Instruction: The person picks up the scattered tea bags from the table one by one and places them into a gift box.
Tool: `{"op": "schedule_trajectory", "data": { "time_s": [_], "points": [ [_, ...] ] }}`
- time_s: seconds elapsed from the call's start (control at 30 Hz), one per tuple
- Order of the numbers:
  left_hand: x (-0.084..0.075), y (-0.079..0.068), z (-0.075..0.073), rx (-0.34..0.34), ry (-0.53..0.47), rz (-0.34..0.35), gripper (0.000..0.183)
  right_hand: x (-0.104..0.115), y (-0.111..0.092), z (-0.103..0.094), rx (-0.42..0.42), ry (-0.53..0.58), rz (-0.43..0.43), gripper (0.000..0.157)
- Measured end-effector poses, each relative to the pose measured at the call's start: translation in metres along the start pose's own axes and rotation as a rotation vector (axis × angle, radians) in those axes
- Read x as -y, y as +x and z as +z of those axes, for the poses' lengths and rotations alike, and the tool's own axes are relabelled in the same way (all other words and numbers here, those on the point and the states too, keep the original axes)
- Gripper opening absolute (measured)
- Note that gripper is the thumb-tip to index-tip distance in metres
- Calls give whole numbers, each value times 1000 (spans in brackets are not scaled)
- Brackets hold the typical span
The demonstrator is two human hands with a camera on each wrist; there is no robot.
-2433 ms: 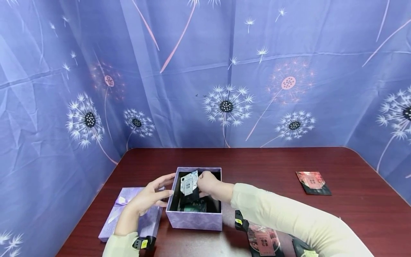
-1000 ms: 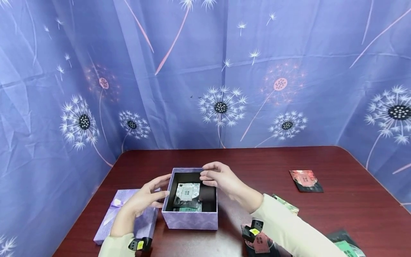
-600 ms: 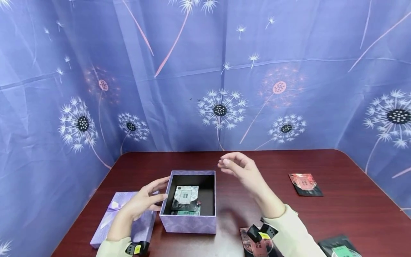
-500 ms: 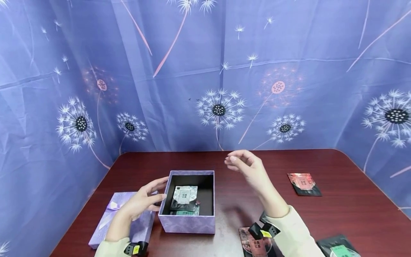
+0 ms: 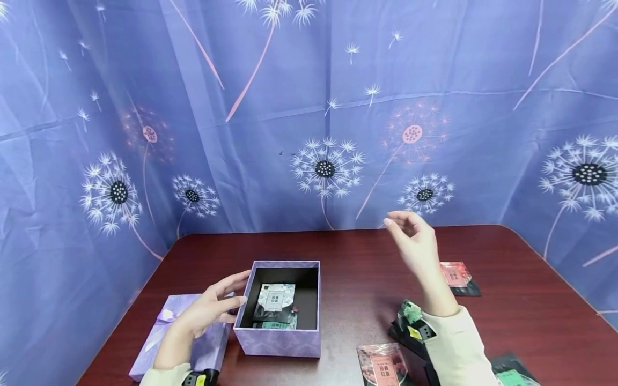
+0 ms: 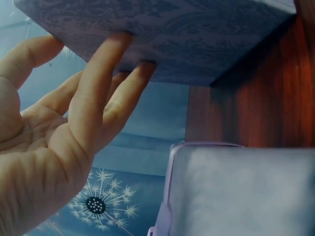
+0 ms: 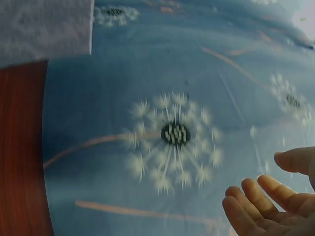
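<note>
A purple patterned gift box (image 5: 280,342) stands lidless on the table. In its black interior lies a white-and-black tea sachet (image 5: 275,300) over a green-labelled sachet (image 5: 276,325). My left hand (image 5: 212,306) rests its fingers against the box's left side. In the left wrist view the fingertips (image 6: 142,69) touch the patterned wall, and the hand encloses nothing. My right hand (image 5: 416,244) hovers in the air to the right of the box, fingers loosely bent and holding nothing. The right wrist view shows its fingers (image 7: 251,196) apart from anything.
The purple lid with a ribbon bow (image 5: 166,316) lies left of the box, under my left forearm. A red sachet (image 5: 383,367) lies at the front. Another red sachet (image 5: 456,276) is farther back right. Green-labelled sachets (image 5: 513,375) lie near my right sleeve. A dandelion curtain (image 5: 270,187) hangs behind.
My right hand laid the white-and-black sachet in the box, came out empty and moved right and up. My left hand stayed at the box's left side. The view shifted slightly.
</note>
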State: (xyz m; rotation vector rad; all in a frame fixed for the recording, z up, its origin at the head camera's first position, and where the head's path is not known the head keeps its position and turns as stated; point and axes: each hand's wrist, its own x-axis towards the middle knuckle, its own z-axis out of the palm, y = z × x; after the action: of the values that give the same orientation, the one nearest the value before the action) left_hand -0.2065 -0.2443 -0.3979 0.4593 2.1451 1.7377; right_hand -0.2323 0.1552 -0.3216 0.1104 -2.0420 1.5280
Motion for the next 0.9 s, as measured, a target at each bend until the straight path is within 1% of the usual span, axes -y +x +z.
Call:
{"op": "schedule_trajectory", "data": {
  "time_s": [0.13,0.27,0.4,0.5,0.53,0.6,0.7,0.77,0.83,0.9],
  "points": [
    [1,0,1,-8,-13,3,65,-11,10,-14,-52,-29,37,22],
    [0,0,1,-10,-16,-3,65,-21,18,-29,-107,-58,94,23],
    [-1,0,1,-5,-28,-10,66,-31,26,-44,-140,-77,158,20],
    [-2,0,1,-2,-31,-10,66,-39,30,-56,-164,-127,192,23],
    [-3,0,1,-2,-30,-12,66,-42,31,-60,-170,-147,211,25],
    [-3,0,0,0,-25,-15,66,-48,32,-69,-187,-166,249,22],
    [-4,1,0,2,-21,-22,66,-60,34,-81,-203,-166,327,14],
    [-4,1,0,1,-20,-28,67,-70,36,-87,-206,-167,378,13],
    [-3,1,0,-3,-19,-32,67,-81,38,-92,-184,-212,427,22],
    [-3,1,0,-6,-17,-33,67,-91,39,-95,-134,-302,459,38]
  ]
}}
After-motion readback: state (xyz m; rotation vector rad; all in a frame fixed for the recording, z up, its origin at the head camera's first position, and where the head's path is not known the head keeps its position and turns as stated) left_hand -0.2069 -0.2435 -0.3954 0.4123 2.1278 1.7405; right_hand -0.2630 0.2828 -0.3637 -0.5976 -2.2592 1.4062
